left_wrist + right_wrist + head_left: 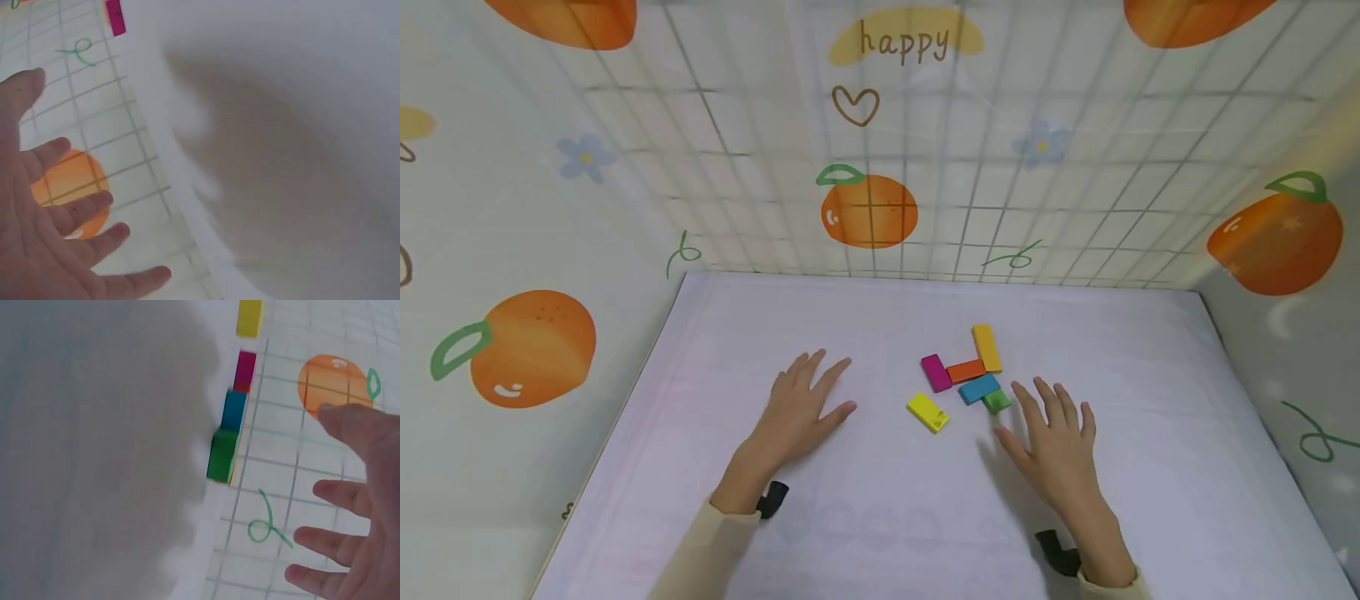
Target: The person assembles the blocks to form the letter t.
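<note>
Several coloured rectangular blocks lie on the white table in the head view. A magenta block (pixel 936 372), an orange block (pixel 966 371), an amber block (pixel 987 348), a blue block (pixel 979 389) and a green block (pixel 997 402) sit close together, the blue partly covering the green. Somewhat nearer lies a yellow block (pixel 928 412), apart from the others. My left hand (pixel 797 412) is spread to the left of the blocks, holding nothing. To the right, my right hand (pixel 1057 446) is also spread and holds nothing; its fingertips are nearest the green block (pixel 222 455).
The white tabletop (pixel 865 517) ends at a back wall covering (pixel 760 192) printed with a grid, oranges and the word "happy". Printed side panels (pixel 512 483) flank the table. A black strap (pixel 772 500) shows at the left wrist, another black strap (pixel 1057 553) at the right.
</note>
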Demonstrator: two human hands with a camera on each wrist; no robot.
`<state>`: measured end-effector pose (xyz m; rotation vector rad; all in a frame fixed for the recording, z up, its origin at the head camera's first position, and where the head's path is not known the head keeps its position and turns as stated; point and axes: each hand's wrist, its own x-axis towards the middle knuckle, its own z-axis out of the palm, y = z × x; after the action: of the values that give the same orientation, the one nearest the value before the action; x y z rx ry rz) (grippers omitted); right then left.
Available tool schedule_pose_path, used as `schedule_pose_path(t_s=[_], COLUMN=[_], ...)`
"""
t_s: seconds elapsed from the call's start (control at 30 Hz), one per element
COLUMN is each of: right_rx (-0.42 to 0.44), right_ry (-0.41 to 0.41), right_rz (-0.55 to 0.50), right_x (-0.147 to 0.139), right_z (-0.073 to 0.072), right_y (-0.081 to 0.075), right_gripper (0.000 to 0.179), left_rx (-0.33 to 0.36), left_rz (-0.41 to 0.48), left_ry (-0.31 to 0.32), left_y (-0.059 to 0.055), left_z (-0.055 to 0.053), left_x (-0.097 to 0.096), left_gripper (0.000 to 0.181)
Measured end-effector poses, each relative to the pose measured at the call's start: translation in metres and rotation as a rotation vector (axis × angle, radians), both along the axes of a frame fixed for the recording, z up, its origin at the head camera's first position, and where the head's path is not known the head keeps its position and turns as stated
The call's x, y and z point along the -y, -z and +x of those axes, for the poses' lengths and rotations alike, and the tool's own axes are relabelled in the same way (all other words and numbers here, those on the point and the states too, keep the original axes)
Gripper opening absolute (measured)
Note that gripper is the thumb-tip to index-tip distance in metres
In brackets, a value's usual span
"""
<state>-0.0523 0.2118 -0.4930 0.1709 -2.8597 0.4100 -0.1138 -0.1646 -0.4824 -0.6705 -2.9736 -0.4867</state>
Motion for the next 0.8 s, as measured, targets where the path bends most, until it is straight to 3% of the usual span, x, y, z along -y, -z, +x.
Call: schedule_pose_path(t_s=[0.27,0.57,0.8], right_rx=[-0.083,-0.144,-0.108], right_ry=[-0.061,-0.111,-0.148], right_rz=[-0.160,-0.258,-0.340], right_x=[0.010,0.028,0.046], right_z=[-0.005,-0.013,-0.021], right_y=[0.004,0.008,0.014], right_gripper=[0.068,0.058,0.052], left_rx=[0.088,0.158,0.195], left_rz=[0.064,0.024,0.001], left_ry=[0.105,0.168,0.237], left_y=[0.002,0.000,0.003], left_z=[-0.025,-0.055,-0.075], left_x=[-0.012,-0.040,-0.062], left_gripper=[0.064,0.065,0.062])
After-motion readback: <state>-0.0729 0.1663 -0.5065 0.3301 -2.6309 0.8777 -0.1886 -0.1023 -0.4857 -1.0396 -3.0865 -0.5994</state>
